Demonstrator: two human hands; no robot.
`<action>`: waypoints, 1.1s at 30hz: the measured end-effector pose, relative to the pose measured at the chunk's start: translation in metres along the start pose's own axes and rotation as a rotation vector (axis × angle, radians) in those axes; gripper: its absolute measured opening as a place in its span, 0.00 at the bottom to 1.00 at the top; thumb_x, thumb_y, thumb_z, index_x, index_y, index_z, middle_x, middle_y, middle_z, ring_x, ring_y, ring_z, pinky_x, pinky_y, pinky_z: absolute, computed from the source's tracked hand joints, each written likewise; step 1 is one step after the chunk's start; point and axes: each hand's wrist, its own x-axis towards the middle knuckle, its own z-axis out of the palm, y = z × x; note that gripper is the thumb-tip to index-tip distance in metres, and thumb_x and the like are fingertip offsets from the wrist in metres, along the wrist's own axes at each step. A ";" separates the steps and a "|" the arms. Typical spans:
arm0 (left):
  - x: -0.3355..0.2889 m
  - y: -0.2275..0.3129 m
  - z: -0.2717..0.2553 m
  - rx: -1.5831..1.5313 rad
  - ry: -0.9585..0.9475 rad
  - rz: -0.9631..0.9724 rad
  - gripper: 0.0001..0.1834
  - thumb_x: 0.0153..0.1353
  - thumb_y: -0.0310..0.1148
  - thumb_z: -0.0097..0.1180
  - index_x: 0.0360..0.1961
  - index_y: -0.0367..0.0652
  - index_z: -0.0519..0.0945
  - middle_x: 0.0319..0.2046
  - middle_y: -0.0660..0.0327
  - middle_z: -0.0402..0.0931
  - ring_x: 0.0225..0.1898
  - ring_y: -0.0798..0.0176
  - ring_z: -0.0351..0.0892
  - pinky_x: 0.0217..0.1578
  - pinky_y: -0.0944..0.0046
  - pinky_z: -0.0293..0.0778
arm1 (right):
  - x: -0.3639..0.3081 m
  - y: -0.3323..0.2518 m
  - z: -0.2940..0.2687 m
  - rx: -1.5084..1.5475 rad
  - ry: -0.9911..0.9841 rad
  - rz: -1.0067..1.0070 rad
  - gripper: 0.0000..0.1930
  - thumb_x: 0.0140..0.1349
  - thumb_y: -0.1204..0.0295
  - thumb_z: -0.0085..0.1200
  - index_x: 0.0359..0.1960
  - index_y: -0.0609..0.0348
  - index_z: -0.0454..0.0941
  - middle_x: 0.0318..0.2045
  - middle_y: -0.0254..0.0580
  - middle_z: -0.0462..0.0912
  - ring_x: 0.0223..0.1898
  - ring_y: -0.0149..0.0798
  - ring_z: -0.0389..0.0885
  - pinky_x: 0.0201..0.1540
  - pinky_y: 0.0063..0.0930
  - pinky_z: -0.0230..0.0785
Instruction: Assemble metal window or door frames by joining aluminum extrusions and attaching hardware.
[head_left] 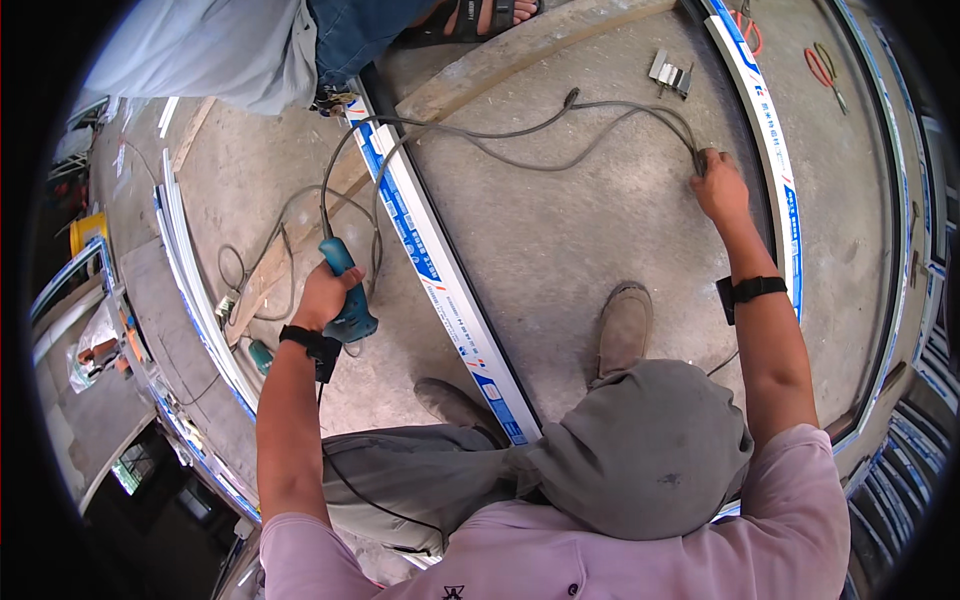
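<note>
My left hand [325, 297] is wrapped round the body of a teal corded power tool [352, 320], held to the left of a white window-frame profile [440, 275] with blue film. From the tool's far end a dark cord [480, 130] loops over that profile and runs across to the right. Out at the right, my right hand [720, 188] is closed on a bunched part of the cord, near a second film-covered profile [765, 130]. What exactly the tool does cannot be made out, since its working end is partly hidden.
A wooden plank [520, 50] crosses the floor at the far side. Red-handled pliers [822, 68] and a small metal piece [670, 75] lie at the far right. Another person's sandalled foot [475, 18] is at the top. White strips [190, 265] lie left.
</note>
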 end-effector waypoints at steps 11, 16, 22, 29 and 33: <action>0.040 -0.030 0.044 -0.010 -0.046 -0.113 0.27 0.58 0.49 0.62 0.43 0.32 0.81 0.40 0.43 0.83 0.43 0.47 0.83 0.46 0.56 0.75 | -0.028 -0.014 -0.001 0.145 -0.097 -0.022 0.16 0.53 0.67 0.59 0.43 0.57 0.75 0.36 0.54 0.83 0.43 0.57 0.82 0.45 0.48 0.72; 0.058 -0.058 0.069 0.018 -0.001 -0.097 0.28 0.57 0.50 0.63 0.43 0.31 0.82 0.42 0.41 0.83 0.47 0.43 0.82 0.49 0.54 0.74 | -0.065 -0.041 -0.029 0.578 0.196 -0.225 0.13 0.53 0.69 0.61 0.38 0.57 0.73 0.26 0.44 0.77 0.30 0.48 0.78 0.35 0.39 0.70; 0.055 -0.040 0.056 0.052 0.003 -0.169 0.29 0.54 0.51 0.66 0.41 0.31 0.82 0.41 0.43 0.83 0.47 0.45 0.83 0.48 0.54 0.74 | -0.079 -0.091 -0.090 0.747 0.299 -0.434 0.11 0.54 0.74 0.65 0.35 0.56 0.75 0.26 0.40 0.76 0.26 0.37 0.76 0.30 0.28 0.68; 0.023 0.009 -0.015 -0.065 0.409 0.245 0.42 0.55 0.44 0.68 0.63 0.26 0.65 0.57 0.35 0.71 0.60 0.42 0.72 0.61 0.55 0.66 | -0.087 -0.168 -0.128 0.623 0.458 -1.033 0.15 0.45 0.76 0.65 0.36 0.53 0.78 0.30 0.36 0.77 0.29 0.39 0.78 0.28 0.32 0.70; -0.067 0.157 -0.037 -0.111 0.305 0.953 0.49 0.49 0.44 0.70 0.69 0.33 0.61 0.65 0.45 0.66 0.67 0.45 0.64 0.67 0.48 0.57 | -0.104 -0.191 -0.128 0.527 0.281 -1.170 0.13 0.46 0.72 0.62 0.37 0.51 0.79 0.31 0.35 0.77 0.34 0.39 0.79 0.29 0.32 0.73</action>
